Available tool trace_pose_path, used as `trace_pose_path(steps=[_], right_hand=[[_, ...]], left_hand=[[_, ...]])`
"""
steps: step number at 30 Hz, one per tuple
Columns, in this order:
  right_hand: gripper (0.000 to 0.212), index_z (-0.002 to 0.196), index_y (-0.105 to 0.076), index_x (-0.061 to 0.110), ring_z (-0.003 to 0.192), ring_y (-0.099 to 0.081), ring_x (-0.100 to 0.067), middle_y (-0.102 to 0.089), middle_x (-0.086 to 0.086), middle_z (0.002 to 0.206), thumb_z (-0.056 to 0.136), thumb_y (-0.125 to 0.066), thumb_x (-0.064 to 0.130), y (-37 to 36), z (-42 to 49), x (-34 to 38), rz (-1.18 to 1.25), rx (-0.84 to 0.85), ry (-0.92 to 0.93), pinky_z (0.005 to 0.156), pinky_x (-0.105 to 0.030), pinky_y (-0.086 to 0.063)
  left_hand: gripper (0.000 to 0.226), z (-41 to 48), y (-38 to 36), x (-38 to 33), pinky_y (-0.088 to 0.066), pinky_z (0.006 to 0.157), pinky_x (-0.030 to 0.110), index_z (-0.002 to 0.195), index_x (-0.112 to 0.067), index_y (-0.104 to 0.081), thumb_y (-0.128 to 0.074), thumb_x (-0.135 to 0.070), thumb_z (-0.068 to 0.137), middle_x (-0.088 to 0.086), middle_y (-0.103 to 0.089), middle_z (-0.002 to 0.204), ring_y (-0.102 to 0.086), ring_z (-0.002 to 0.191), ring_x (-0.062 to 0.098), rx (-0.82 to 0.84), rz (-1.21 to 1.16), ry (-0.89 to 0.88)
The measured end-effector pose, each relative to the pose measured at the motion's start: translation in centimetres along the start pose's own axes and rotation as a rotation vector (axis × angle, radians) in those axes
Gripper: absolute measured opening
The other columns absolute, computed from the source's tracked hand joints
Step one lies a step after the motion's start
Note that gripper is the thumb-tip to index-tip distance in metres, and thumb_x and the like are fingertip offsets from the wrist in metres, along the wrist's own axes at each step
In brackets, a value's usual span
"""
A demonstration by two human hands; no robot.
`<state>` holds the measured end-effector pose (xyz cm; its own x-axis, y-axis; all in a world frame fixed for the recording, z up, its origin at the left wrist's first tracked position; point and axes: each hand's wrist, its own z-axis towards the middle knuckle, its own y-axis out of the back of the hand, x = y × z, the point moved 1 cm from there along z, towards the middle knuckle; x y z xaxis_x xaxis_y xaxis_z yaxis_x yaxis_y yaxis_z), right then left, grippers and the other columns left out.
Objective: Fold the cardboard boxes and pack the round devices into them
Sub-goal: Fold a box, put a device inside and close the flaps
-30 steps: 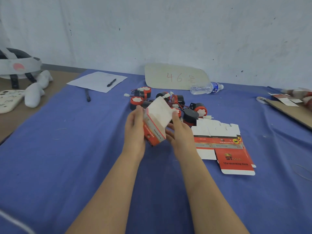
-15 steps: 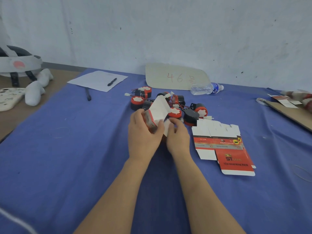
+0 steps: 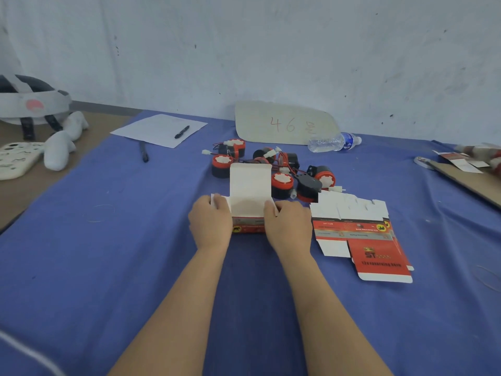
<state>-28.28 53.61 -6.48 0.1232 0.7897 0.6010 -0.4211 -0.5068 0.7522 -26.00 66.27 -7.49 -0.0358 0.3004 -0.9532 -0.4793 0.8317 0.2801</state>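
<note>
A small red and white cardboard box (image 3: 248, 213) stands on the blue cloth with its white lid flap raised toward the back. My left hand (image 3: 210, 223) grips its left side, over the left side flap. My right hand (image 3: 288, 226) grips its right side. Just behind the box lies a pile of round red and black devices (image 3: 282, 183) with red wires and white plugs. A flat unfolded red box (image 3: 360, 240) lies to the right of my right hand.
A paper sheet with a pen (image 3: 160, 130), a second pen (image 3: 143, 151), a cardboard sign marked 46 (image 3: 284, 123) and a plastic bottle (image 3: 334, 142) lie at the back. A headset (image 3: 29, 104) and white objects sit at left. Cardboard (image 3: 471, 177) lies at far right.
The box was held up and tilted between both hands. It now stands on the cloth with its lid flap up, one hand on each side.
</note>
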Motion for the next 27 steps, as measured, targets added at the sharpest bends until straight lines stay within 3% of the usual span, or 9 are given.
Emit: trace_pose_path(steps=[1,3,5,8,12,16,18,23,27], right_hand=[[0.037,0.093,-0.064,0.008,0.092,-0.053,-0.024,-0.063,-0.010,0.097,0.099,-0.037,0.032,0.1,0.0,0.0,-0.015,0.033,-0.008,0.077,-0.038,-0.048],[0.027,0.095,-0.061,0.008,0.082,-0.056,-0.023,-0.063,-0.008,0.090,0.098,-0.040,0.024,0.5,0.2,0.0,0.044,0.065,-0.038,0.069,-0.037,-0.048],[0.020,0.110,-0.055,0.012,0.079,-0.052,-0.020,-0.059,-0.005,0.093,0.096,-0.042,0.018,0.9,0.2,0.0,0.034,0.060,-0.050,0.066,-0.032,-0.044],[0.026,0.119,-0.050,0.018,0.079,-0.049,-0.021,-0.057,-0.004,0.096,0.094,-0.043,0.017,1.5,0.0,-0.1,-0.042,0.102,-0.049,0.066,-0.031,-0.040],[0.036,0.126,-0.051,0.012,0.110,-0.052,-0.030,-0.057,-0.012,0.124,0.093,-0.048,0.024,3.1,1.9,0.8,-0.067,0.174,-0.092,0.089,-0.036,-0.045],[0.038,0.128,-0.051,0.010,0.120,-0.047,-0.030,-0.055,-0.012,0.129,0.096,-0.046,0.030,5.3,7.9,5.6,0.097,-0.131,0.026,0.098,-0.037,-0.041],[0.036,0.131,-0.050,0.013,0.112,-0.050,-0.023,-0.054,-0.008,0.129,0.096,-0.044,0.021,5.0,11.8,8.6,0.219,-0.151,0.093,0.082,-0.029,-0.039],[0.033,0.124,-0.053,0.010,0.111,-0.051,-0.033,-0.054,-0.015,0.124,0.093,-0.043,0.010,-1.4,19.9,12.8,0.082,0.214,0.113,0.090,-0.036,-0.044],[0.013,0.080,-0.048,0.006,0.083,-0.038,-0.026,-0.047,-0.011,0.082,0.091,-0.040,0.004,-6.6,23.7,12.4,0.029,0.361,0.027,0.065,-0.029,-0.033]], left_hand=[[0.017,0.1,0.2,0.1,-0.041,0.067,0.028,0.105,-0.008,-0.057,-0.044,-0.016,0.099,-0.002,-0.055,0.088,-0.053,0.088,0.022,0.033,-0.028,0.044],[0.042,0.1,0.3,0.0,-0.042,0.083,0.030,0.139,-0.009,-0.040,-0.045,-0.009,0.097,0.001,-0.058,0.108,-0.054,0.105,0.021,0.107,-0.029,0.072],[0.036,-0.1,0.1,0.0,-0.044,0.085,0.031,0.131,-0.010,-0.051,-0.043,-0.006,0.096,0.005,-0.059,0.123,-0.055,0.110,0.023,0.174,0.107,-0.036],[0.023,-0.3,0.0,-0.1,-0.042,0.062,0.030,0.094,-0.012,-0.062,-0.040,-0.007,0.094,0.008,-0.065,0.107,-0.055,0.085,0.021,0.279,0.284,-0.117],[0.032,2.2,0.7,-2.6,-0.045,0.084,0.032,0.116,-0.013,-0.062,-0.040,-0.006,0.094,0.003,-0.059,0.124,-0.055,0.109,0.023,0.328,0.282,-0.102],[0.024,7.3,0.0,-7.5,-0.038,0.059,0.024,0.102,-0.011,-0.060,-0.037,-0.013,0.097,0.005,-0.060,0.098,-0.053,0.080,0.019,0.164,-0.048,-0.085],[0.031,10.1,-1.2,-9.1,-0.039,0.058,0.025,0.115,-0.001,-0.058,-0.039,-0.017,0.096,0.018,-0.059,0.112,-0.057,0.096,0.028,0.117,-0.078,-0.089],[0.045,16.1,-5.8,-9.1,-0.048,0.088,0.039,0.138,-0.008,-0.043,-0.046,-0.020,0.095,0.015,-0.049,0.138,-0.056,0.114,0.032,0.213,0.014,-0.030],[0.048,19.6,-8.8,-7.2,-0.045,0.096,0.044,0.142,0.000,-0.040,-0.040,-0.005,0.094,0.022,-0.046,0.142,-0.049,0.124,0.039,0.306,0.220,-0.043]])
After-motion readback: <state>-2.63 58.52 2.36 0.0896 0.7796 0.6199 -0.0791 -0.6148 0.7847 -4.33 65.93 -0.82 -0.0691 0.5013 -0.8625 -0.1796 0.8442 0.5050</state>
